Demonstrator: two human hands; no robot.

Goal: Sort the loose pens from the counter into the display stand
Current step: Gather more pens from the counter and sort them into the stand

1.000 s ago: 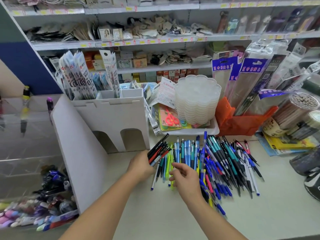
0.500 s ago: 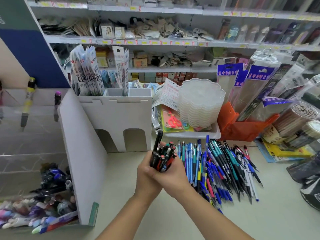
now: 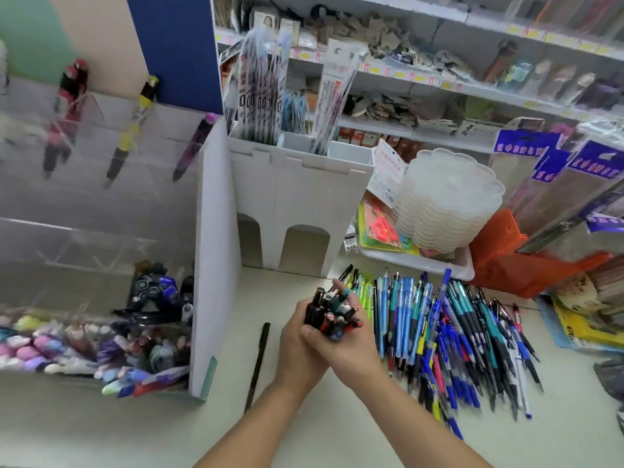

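Note:
Both my hands wrap one upright bundle of black and red pens [image 3: 332,312] above the counter. My left hand [image 3: 297,346] grips it from the left and my right hand [image 3: 347,346] clasps it from the right, fingers overlapping. A single black pen [image 3: 258,363] lies on the counter just left of my hands. A large spread of loose blue, black and green pens [image 3: 449,339] covers the counter to the right. The clear acrylic display stand [image 3: 84,238] stands at the left, with sample pens clipped on top and many pens in its lower bins.
A white cardboard divider [image 3: 212,251] and a white castle-shaped box [image 3: 300,197] stand between stand and pens. Behind the pens sit a stack of clear plastic trays [image 3: 445,201] and an orange bin [image 3: 506,261]. Stocked shelves fill the background.
My right hand came onto the bundle and both hands stood it upright. One black pen now lies on the counter left of my hands. The view swung left toward the stand.

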